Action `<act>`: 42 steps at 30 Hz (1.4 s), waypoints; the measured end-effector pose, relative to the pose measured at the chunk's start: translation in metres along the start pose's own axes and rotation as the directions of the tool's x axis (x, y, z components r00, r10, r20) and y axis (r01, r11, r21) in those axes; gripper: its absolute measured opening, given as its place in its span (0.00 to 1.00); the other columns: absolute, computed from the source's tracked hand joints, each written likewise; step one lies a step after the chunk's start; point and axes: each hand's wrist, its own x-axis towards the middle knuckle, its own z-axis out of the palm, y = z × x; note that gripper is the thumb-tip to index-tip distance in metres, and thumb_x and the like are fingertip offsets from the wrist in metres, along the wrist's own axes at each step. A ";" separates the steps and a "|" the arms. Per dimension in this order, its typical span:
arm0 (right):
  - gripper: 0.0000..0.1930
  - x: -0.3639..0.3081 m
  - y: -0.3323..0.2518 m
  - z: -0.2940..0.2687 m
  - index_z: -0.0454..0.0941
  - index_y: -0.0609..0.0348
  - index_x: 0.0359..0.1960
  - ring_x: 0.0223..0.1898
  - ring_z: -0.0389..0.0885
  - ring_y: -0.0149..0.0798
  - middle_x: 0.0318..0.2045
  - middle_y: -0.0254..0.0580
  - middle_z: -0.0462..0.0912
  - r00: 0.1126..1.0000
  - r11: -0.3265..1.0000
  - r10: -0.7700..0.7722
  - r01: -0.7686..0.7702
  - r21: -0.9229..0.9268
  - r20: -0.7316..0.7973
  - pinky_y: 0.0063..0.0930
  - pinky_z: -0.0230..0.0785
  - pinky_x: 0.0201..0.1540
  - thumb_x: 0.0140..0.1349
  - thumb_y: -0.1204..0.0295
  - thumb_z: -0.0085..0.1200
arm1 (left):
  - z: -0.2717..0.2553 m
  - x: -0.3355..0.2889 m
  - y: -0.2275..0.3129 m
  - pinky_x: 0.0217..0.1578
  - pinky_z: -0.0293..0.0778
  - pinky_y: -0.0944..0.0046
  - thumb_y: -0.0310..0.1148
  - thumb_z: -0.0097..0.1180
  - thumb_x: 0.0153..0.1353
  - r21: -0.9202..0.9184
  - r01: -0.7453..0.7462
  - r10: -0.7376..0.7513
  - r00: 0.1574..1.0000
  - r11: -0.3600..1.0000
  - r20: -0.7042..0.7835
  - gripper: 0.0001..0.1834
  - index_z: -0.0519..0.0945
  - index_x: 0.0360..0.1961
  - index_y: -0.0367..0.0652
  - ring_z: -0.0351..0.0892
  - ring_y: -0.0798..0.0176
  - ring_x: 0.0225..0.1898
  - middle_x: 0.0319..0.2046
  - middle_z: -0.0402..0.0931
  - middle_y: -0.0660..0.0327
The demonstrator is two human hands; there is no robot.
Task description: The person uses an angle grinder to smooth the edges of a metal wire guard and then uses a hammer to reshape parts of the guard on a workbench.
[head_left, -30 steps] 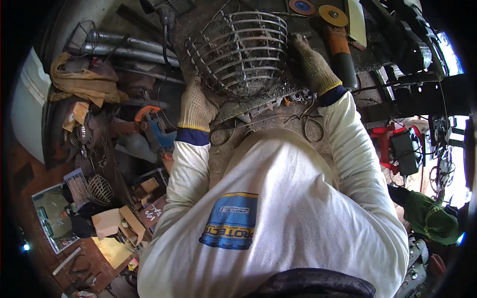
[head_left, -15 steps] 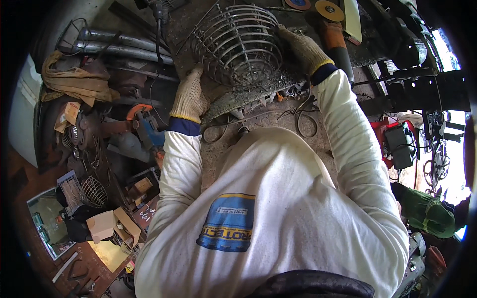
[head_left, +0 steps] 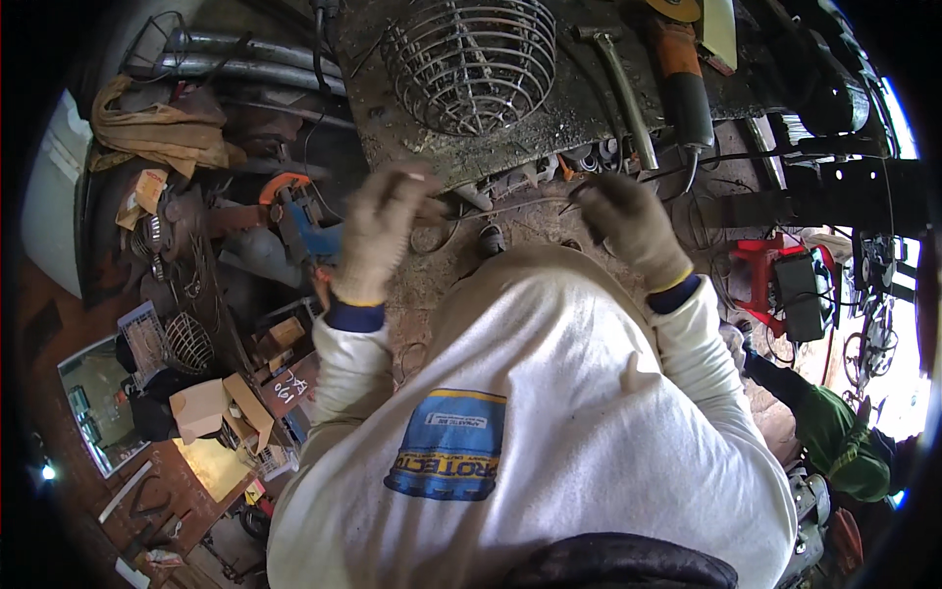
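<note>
A round wire basket of bent metal rods (head_left: 476,74) rests on the dirty workbench (head_left: 378,133) in front of me. Both hands wear knitted gloves, and neither touches the basket. My left hand (head_left: 378,231) is in the air before the bench's near left corner, its fingers apart and blurred by motion. To the right, my right hand (head_left: 633,226) is raised off the near edge with loosely bent, parted fingers, darkened at the tips. I see nothing held in either hand. Near the right hand lies a metal hammer (head_left: 628,98), its handle end jutting past the edge.
An angle grinder (head_left: 679,83) with an orange and dark body lies right of the hammer, its cord trailing off the bench. Metal pipes (head_left: 245,71) and a brown cloth (head_left: 162,128) are at the left. A red stand (head_left: 760,280) is on the right floor. Someone in green (head_left: 844,437) is at far right.
Both hands have let go of the wire basket and drawn back toward my body. The basket appears higher in the picture and differently tilted. The hammer has come into sight.
</note>
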 end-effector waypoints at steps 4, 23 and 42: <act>0.15 0.003 -0.011 0.035 0.82 0.60 0.45 0.37 0.87 0.43 0.36 0.44 0.87 0.932 0.856 -0.244 0.337 -0.392 0.268 0.38 0.80 0.44 0.69 0.60 0.57 | 0.075 0.004 0.002 0.46 0.85 0.56 0.45 0.54 0.73 0.451 -0.668 0.616 0.736 0.592 0.281 0.19 0.81 0.55 0.43 0.86 0.51 0.50 0.50 0.84 0.50; 0.13 -0.068 0.090 0.107 0.84 0.56 0.48 0.48 0.83 0.43 0.48 0.46 0.85 0.966 0.927 -0.177 0.098 -0.363 -0.191 0.34 0.76 0.52 0.66 0.65 0.59 | 0.160 -0.064 -0.006 0.51 0.79 0.54 0.31 0.59 0.65 -0.056 -0.852 0.566 0.295 0.520 0.770 0.13 0.82 0.50 0.40 0.84 0.48 0.48 0.46 0.84 0.50; 0.19 -0.254 0.290 0.230 0.84 0.54 0.53 0.51 0.84 0.53 0.49 0.55 0.86 0.677 0.601 0.703 -0.729 -0.329 -0.215 0.41 0.76 0.53 0.67 0.58 0.54 | -0.063 -0.096 -0.307 0.53 0.77 0.46 0.48 0.55 0.65 0.773 -0.355 -0.227 0.817 0.525 0.530 0.19 0.84 0.49 0.48 0.83 0.43 0.51 0.47 0.84 0.47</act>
